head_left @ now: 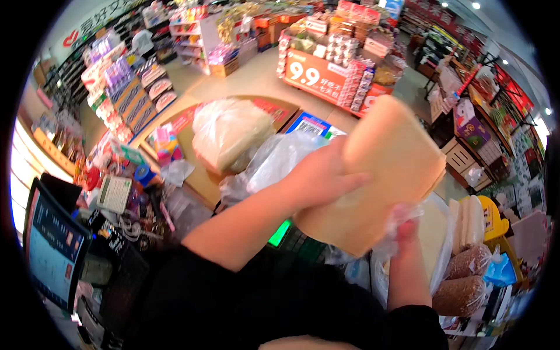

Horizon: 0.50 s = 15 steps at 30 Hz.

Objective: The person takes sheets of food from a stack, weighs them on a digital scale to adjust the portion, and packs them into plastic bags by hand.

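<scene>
A folded stack of thin tan sheets, which looks like tofu skin (388,169), is held up in front of me, tilted. My left hand (326,175) grips its left edge, thumb lying across the face. Lower down, my right hand (405,224) is closed at the stack's bottom right side, with clear plastic film around its fingers. Beneath that hand sits a plastic-lined tub (446,233) with more pale sheets. Just beyond my left hand lie crumpled clear plastic bags (283,157), beside a full bag of pale food (227,131).
A monitor (55,239) and cluttered small items stand at left. A green-lit display (280,233) shows below my left forearm. Bagged brown grains (466,262) lie at right. Past the counter are a promotional stand (315,73) and stacked cartons (131,102).
</scene>
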Tool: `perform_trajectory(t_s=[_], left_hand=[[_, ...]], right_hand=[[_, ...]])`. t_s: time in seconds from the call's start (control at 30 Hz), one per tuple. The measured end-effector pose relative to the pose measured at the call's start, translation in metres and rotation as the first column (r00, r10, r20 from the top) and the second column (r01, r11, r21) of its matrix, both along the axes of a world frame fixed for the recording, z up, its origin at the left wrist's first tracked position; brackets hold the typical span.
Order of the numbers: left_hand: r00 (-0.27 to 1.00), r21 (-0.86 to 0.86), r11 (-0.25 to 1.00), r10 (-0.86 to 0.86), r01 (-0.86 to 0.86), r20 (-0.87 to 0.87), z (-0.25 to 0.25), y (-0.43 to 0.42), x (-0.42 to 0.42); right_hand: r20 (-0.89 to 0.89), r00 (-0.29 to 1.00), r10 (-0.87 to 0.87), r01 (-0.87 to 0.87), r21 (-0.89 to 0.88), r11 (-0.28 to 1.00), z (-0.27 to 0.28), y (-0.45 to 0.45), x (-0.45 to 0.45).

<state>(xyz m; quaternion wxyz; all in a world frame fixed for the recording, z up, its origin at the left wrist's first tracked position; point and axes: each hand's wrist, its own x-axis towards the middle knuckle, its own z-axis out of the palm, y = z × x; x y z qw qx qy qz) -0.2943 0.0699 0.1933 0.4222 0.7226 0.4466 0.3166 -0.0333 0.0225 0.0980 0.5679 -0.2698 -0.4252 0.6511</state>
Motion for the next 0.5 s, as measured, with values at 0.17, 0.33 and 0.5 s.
perform_trajectory(t_s=[0.17,0.33,0.5], left_hand=[[0.746,-0.106,0.923,-0.227,0.37,0.626,0.012,-0.016,-0.053],[0.843,0.119,0.837,0.538,-0.533,-0.012,-0.133,0.001,-0.175],[0.804,-0.008,0.83,0.537,-0.557,-0.257,-0.238,-0.017,-0.212]], right_hand=[[-0.035,0.991,-0.132,0.133,0.013,0.991,0.004,-0.045,-0.023],[-0.013,0.982,-0.188,0.188,0.012,0.982,0.012,-0.073,-0.031],[0.029,0.982,-0.187,0.188,-0.029,0.982,0.015,-0.096,-0.044]])
